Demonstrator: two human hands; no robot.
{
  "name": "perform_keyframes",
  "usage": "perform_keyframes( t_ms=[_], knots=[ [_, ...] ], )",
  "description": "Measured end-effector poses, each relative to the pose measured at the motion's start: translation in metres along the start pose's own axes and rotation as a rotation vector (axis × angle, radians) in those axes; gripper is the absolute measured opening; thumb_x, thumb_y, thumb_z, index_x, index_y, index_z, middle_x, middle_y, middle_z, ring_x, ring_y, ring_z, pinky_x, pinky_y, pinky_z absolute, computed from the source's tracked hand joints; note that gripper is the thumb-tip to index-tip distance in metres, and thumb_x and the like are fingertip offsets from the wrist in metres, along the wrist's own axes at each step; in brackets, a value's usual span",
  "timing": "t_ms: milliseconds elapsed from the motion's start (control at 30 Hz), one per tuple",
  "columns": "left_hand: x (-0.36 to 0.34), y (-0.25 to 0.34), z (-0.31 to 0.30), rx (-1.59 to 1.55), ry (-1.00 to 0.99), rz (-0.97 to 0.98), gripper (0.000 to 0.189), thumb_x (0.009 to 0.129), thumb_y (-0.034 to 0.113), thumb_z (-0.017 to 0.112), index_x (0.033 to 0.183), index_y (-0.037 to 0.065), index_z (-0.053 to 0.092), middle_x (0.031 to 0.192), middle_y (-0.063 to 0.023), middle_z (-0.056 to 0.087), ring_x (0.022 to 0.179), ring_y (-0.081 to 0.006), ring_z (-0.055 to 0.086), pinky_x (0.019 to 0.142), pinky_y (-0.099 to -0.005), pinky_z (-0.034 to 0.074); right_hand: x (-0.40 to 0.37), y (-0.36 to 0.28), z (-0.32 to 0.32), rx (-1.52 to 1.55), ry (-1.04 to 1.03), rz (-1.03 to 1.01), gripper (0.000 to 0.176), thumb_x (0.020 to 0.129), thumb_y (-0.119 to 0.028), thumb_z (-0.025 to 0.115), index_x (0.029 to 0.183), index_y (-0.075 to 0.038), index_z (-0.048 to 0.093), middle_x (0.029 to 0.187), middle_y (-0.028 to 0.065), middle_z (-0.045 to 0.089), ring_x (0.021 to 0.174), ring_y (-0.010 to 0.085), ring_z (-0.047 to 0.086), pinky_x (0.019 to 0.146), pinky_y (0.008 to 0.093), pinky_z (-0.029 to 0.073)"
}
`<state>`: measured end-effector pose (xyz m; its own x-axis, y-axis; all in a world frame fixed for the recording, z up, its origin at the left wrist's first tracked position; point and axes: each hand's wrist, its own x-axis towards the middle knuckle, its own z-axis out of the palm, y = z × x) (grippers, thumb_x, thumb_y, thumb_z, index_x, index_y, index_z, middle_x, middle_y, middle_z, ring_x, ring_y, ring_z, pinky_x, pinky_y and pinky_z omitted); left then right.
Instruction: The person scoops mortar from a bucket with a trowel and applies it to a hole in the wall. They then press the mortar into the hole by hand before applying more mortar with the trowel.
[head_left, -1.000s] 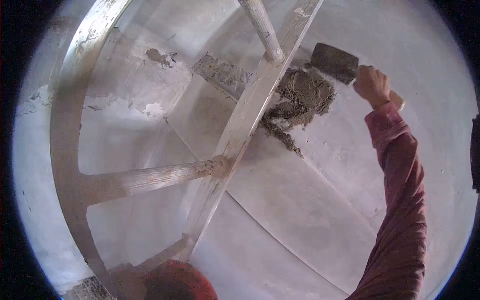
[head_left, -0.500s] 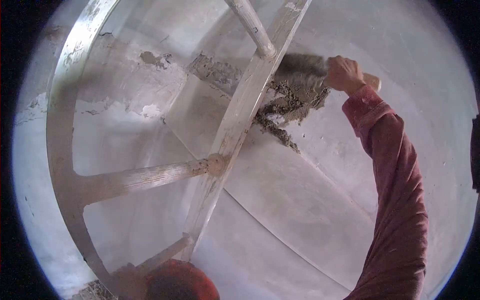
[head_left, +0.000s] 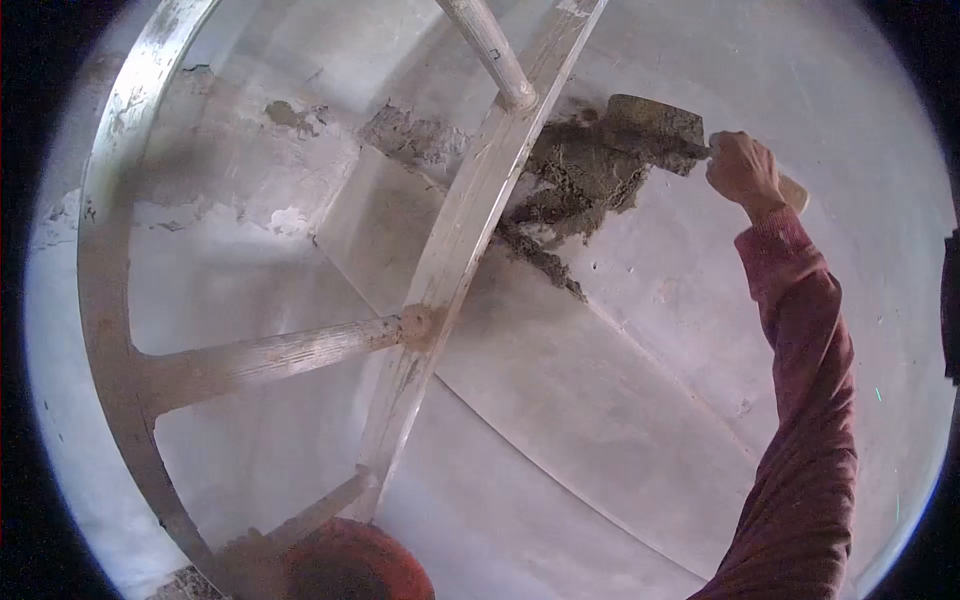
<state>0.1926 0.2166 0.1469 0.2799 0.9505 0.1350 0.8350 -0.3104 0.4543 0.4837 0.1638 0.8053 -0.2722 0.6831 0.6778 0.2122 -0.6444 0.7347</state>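
Observation:
My right hand (head_left: 745,172), in a dusty red sleeve, is closed around the handle of a trowel (head_left: 660,118). The pale end of the handle sticks out behind the fist. Grey mortar coats the blade, which overlaps the upper right edge of a rough mortar patch (head_left: 585,180) on the wall. Crumbly mortar trails down from the patch to the lower right, along a seam. My left hand is out of view.
A metal ladder (head_left: 462,225) with round rungs slants across the left and middle, partly in front of the patch. An orange-red bucket (head_left: 405,560) sits at the bottom. Flaking plaster (head_left: 290,118) marks the wall behind the ladder.
My right hand has moved right and slightly down with the trowel. Its blade, blurred over the mortar before, now shows sharply at the patch's right edge. The whole view has shifted slightly.

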Motion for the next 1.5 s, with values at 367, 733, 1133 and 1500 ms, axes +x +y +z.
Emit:
perform_keyframes(
  t_ms=[367,733,1133,1500],
  knots=[
    [-0.003,-0.019,0.038,0.127,0.236,0.082,0.059,0.059,0.050,0.064,0.084,-0.001,0.051,0.072,-0.0129,0.051,0.072,-0.0297,0.051,0.068,-0.0410,0.038,-0.045,0.017,-0.015,0.004,-0.039,0.171,0.018,0.064,-0.011,0.052,0.079,-0.004,0.060,0.076,0.0182,0.060,0.073,0.0332,0.061,0.061,0.0407,0.049],
    [0.001,0.009,-0.027,-0.023,-0.066,-0.015,0.072,0.055,0.067,0.060,0.077,-0.002,0.055,0.065,-0.0128,0.056,0.064,-0.0311,0.057,0.058,-0.0417,0.042,-0.143,-0.052,-0.050,0.358,-0.160,0.021,0.012,0.072,-0.016,0.052,0.070,-0.006,0.058,0.067,0.0167,0.058,0.061,0.0304,0.060,0.053,0.0388,0.047],
    [0.000,0.004,-0.004,0.056,-0.001,-0.100,0.073,0.056,0.066,0.060,0.081,-0.002,0.057,0.070,-0.0139,0.059,0.067,-0.0301,0.058,0.060,-0.0436,0.047,-0.315,-0.373,-0.095,1.338,-1.234,-0.833,0.025,0.070,-0.024,0.059,0.087,-0.006,0.063,0.090,0.0125,0.063,0.083,0.0271,0.061,0.071,0.0348,0.048],
    [-0.004,0.012,-0.026,0.260,0.047,0.029,0.052,0.069,0.054,0.055,0.089,0.006,0.057,0.072,-0.0132,0.060,0.067,-0.0290,0.060,0.058,-0.0405,0.048,-0.143,-0.347,-0.067,1.854,0.328,-0.046,0.031,0.074,-0.026,0.060,0.100,-0.008,0.058,0.104,0.0131,0.054,0.087,0.0288,0.053,0.072,0.0388,0.044]
  ],
)
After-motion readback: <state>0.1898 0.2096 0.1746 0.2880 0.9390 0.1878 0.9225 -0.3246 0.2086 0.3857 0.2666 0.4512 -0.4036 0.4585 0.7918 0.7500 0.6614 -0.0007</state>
